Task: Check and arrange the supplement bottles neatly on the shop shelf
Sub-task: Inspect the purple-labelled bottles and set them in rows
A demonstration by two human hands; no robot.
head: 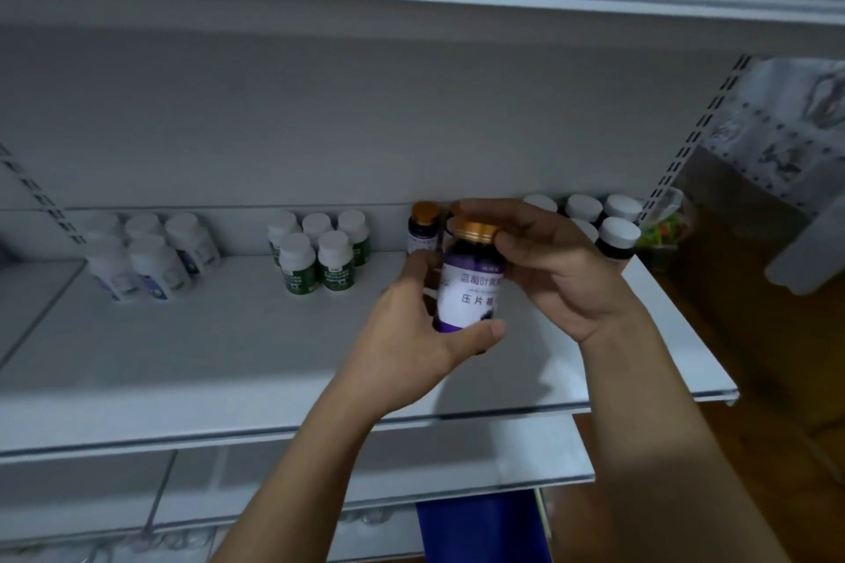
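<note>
Purple-label bottle (468, 288) held mid-frame above shelf (228, 343) | left hand (411, 334) grasps its base, right hand (539, 261) pinches gold cap (475, 232) | risk: cap loosens (if twisted), or bottle knocks the gold-capped bottle (424, 228) behind it

The bottle (468, 288) has a glossy label and a ribbed, shiny gold cap (475, 231), the shelf (205, 357) looks like smooth matt white metal, the green-labelled bottles (336, 265) have matt white plastic lids, and the floor (777, 379) is polished wood.

The white shelf (205, 347) carries white bottles (151, 261), green-labelled bottles (320, 254), a gold-capped bottle (424, 226) and dark bottles (618, 240).
</note>
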